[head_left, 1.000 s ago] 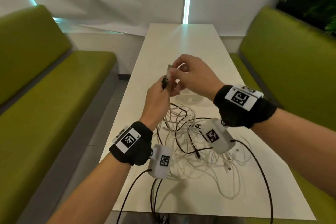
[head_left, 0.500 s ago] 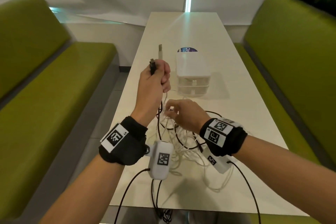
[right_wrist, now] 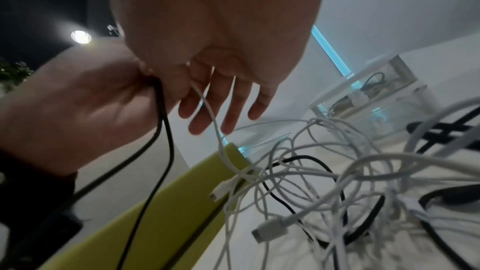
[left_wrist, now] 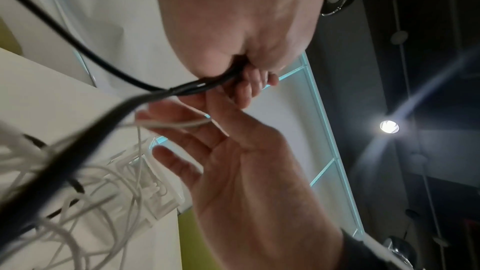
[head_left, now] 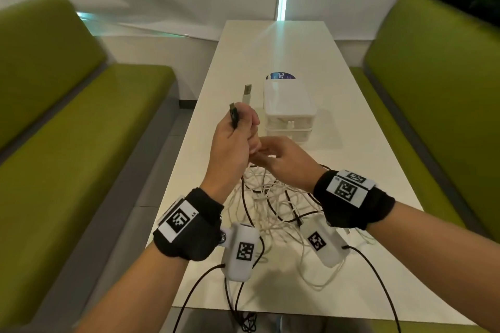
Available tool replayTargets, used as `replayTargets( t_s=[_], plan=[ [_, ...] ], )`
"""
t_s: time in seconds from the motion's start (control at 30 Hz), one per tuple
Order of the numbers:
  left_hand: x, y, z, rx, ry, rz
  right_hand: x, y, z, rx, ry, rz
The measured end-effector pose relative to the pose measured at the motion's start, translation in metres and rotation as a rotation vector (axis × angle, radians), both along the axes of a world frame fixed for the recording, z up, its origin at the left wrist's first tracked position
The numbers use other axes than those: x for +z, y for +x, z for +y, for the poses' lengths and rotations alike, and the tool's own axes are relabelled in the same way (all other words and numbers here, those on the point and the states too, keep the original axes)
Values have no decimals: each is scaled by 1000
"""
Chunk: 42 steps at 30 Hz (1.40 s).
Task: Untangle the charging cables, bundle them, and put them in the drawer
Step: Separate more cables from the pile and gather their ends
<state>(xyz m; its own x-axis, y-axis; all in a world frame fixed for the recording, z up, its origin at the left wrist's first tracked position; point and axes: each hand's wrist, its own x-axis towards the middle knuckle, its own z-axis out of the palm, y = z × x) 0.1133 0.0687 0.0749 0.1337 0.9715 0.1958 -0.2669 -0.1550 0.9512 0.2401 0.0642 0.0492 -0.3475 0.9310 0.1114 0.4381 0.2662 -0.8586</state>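
My left hand (head_left: 234,140) is raised above the table and grips two cable ends in its fist. A black plug (head_left: 233,116) and a white USB plug (head_left: 247,92) stick up out of it. The black cable (right_wrist: 163,110) hangs down from that fist. Just under it, my right hand (head_left: 281,158) holds a thin white cable (left_wrist: 171,125) between nearly straight fingers. The cable runs down into the tangle of white and black cables (head_left: 273,203) on the table. The small clear drawer unit (head_left: 289,108) stands beyond the hands, shut, with cables inside.
The white table (head_left: 351,143) is narrow, with green benches (head_left: 81,130) along both sides. A blue round sticker (head_left: 280,76) lies behind the drawer unit. Black camera leads hang from both wrists over the near table edge.
The right hand let go at the left fist, dropped to the tangle, then rose back to just below the fist. The left hand has kept both plugs raised throughout.
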Motion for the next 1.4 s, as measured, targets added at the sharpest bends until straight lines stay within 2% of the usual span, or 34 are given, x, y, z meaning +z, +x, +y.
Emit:
replayTargets(
  t_s=[0.17, 0.37, 0.47, 0.53, 0.57, 0.67, 0.7, 0.77, 0.83, 0.97, 1.07, 1.2, 1.3, 1.4],
  plan=[
    [-4, -9, 1, 18, 35, 46, -8, 4, 0, 2, 89, -50],
    [-9, -17, 6, -107, -88, -51, -7, 0, -2, 75, 146, -191],
    [-6, -18, 5, -158, -141, -49, -11, 0, -3, 53, 181, -177],
    [-1, -18, 5, -149, -101, 7, -14, 1, -3, 29, 141, -150],
    [4, -19, 5, -134, -63, 38, -18, 2, -2, 39, 125, -184],
    [30, -29, 6, -114, 18, 4, -37, 8, -3, 89, 71, -525],
    [42, -33, 6, -125, 36, -29, -42, 11, -4, 82, 3, -564],
    [58, -39, 4, -171, 74, -38, -49, 15, -6, 52, -78, -527],
    [63, -38, -2, -196, 84, 69, -48, 14, -4, 53, -96, -512],
    [38, -25, -8, -126, 131, 619, -42, 12, 1, 1, -41, -397],
    [14, -17, -9, -134, 143, 899, -33, 15, 2, -61, -61, -287],
    [5, -9, -11, -76, 234, 1242, -25, 12, -4, -115, -169, -102],
    [1, -8, -10, -90, 284, 1341, -27, 16, -6, -184, -180, 8],
    [-12, -7, -9, -143, 272, 1405, -28, 21, -4, -193, -123, -2]
  ],
)
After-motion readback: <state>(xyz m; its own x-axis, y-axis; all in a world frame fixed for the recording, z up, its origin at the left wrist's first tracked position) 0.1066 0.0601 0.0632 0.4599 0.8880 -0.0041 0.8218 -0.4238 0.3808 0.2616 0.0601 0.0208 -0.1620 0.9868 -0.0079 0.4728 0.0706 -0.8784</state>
